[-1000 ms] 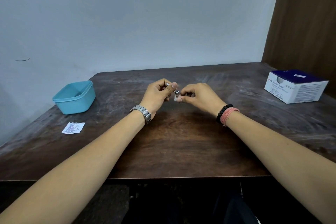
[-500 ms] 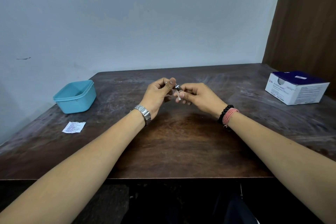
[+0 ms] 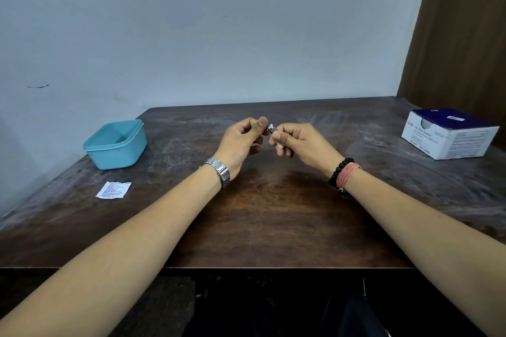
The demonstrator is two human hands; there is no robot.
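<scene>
Setting: a dark brown wooden table seen from above and in front, pushed against a pale blue-grey wall, with a brown panel at the far right.

Left hand: the left hand is raised over the middle of the table, fingers curled. Its thumb and forefinger pinch a small metal object.

Small metal object: shiny and silver, too small to identify. It is held in the air between the two hands, above the table's centre and not touching the wood.

Right hand: the right hand is just beside the left, fingers curled in. Its thumb and fingers pinch a small white pad. The thumb tip lies right next to the metal object; whether it touches it cannot be told.

Small white pad: only a white edge shows below the right thumb, just under the metal object.

Wrists: a silver wristwatch on the left; a black bead bracelet and a pink band on the right.

Left of the table: an open teal plastic tub near the wall. Nearer the person, a flat white printed sachet lies well apart from the hands.

Right of the table: a white and dark blue box marked alcohol swabs, near the far right edge.
</scene>
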